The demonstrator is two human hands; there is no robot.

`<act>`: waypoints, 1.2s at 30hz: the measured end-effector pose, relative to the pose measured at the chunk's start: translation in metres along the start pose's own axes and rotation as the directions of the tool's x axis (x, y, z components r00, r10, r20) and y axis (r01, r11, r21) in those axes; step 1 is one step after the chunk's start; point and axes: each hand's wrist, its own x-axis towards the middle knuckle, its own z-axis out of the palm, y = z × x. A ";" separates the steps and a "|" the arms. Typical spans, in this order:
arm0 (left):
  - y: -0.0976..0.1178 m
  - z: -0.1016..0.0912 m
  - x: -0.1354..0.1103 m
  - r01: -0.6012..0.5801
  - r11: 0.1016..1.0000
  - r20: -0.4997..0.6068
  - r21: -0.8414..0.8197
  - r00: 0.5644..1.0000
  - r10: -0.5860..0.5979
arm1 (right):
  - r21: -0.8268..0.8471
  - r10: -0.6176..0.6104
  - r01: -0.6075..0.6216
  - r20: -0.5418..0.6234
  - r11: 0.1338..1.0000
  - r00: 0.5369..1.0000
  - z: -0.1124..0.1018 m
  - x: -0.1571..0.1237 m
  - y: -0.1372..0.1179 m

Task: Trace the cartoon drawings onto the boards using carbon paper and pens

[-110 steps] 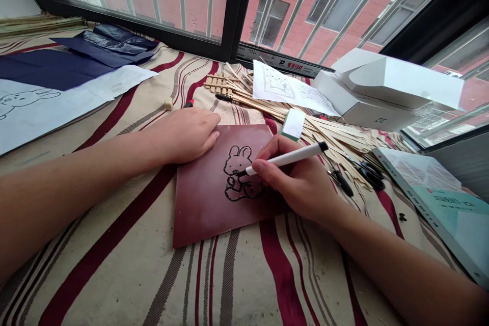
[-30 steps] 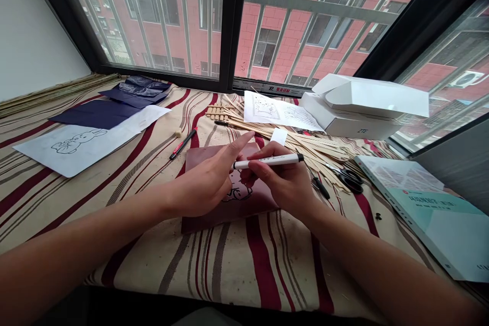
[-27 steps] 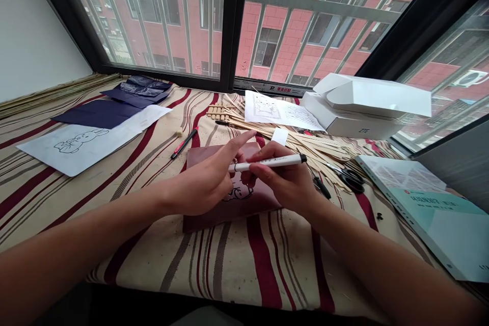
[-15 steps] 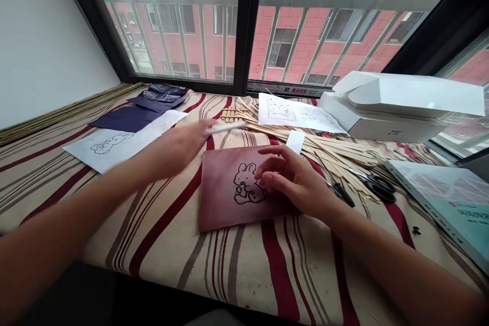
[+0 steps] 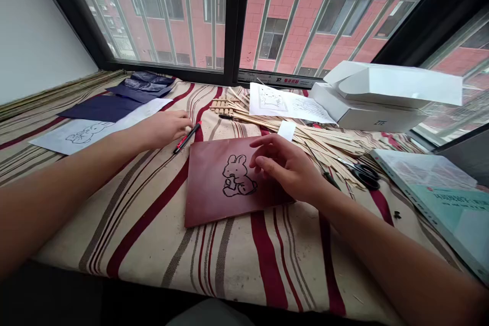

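1. Head view: your board [image 5: 204, 191] lies flat on the striped cloth [image 5: 143, 247], its rabbit drawing [image 5: 240, 177] in plain sight.
2. Your right hand [image 5: 288, 169] is over the board's right side, fingers loosely curled and apart, nothing visible in them. Keep the fingertips off the black lines, which might smear.
3. Your left hand [image 5: 164, 128] is curled just beside the red-and-black pen [image 5: 186, 139], left of the board. Whether it pinches anything, you can't tell from here.
4. This seems a side reach: keep it light, so your forearm doesn't drag the paper [image 5: 49, 141] or your wrist nudge the board.
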 end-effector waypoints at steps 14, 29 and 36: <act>0.028 -0.026 0.003 -0.023 0.990 -0.368 -0.142 0.929 -0.031 | -0.054 -0.019 0.016 -0.070 0.998 0.997 0.000 0.003 0.005; 0.087 -0.022 -0.012 -0.475 0.838 -0.668 -0.268 0.718 0.194 | 0.189 -0.046 0.014 0.165 0.982 0.985 0.007 0.041 -0.021; 0.072 0.004 0.001 -0.227 0.930 -0.475 -0.290 0.877 0.066 | 0.160 -0.107 0.060 0.307 0.985 0.946 0.025 0.044 -0.017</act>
